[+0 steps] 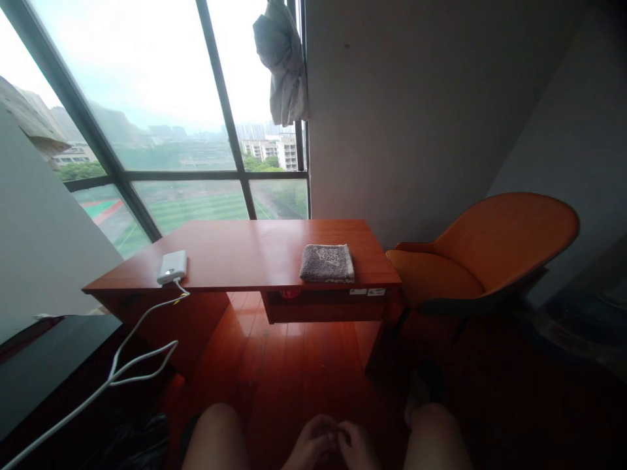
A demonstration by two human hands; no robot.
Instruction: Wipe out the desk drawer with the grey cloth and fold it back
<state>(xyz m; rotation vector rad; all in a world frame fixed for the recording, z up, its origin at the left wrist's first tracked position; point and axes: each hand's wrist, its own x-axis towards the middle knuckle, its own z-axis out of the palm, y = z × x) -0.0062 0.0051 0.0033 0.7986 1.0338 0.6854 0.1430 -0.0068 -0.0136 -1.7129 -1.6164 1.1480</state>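
Note:
At the bottom of the head view, my left hand point(315, 441) and my right hand point(356, 445) rest between my knees. Their fingertips meet or nearly meet. Both hands are loosely curled and partly open, and I see nothing held in them; dim light hides some of the fingers. In front, a wooden desk point(235, 251) stands out of their touch. Near its front edge on the right lies a folded grey-brown towel point(326, 264) with a pale pattern. A white power bank or adapter point(172, 266) sits at the desk's left, with a white cable point(115, 365) plugged into it.
An orange chair point(514, 245) stands right of the desk. Under the desktop is an open shelf with a drawer point(328, 312). A dark flat surface point(53, 365) lies at left, crossed by the cable. Behind is a large window point(161, 85) with a knotted curtain point(284, 65).

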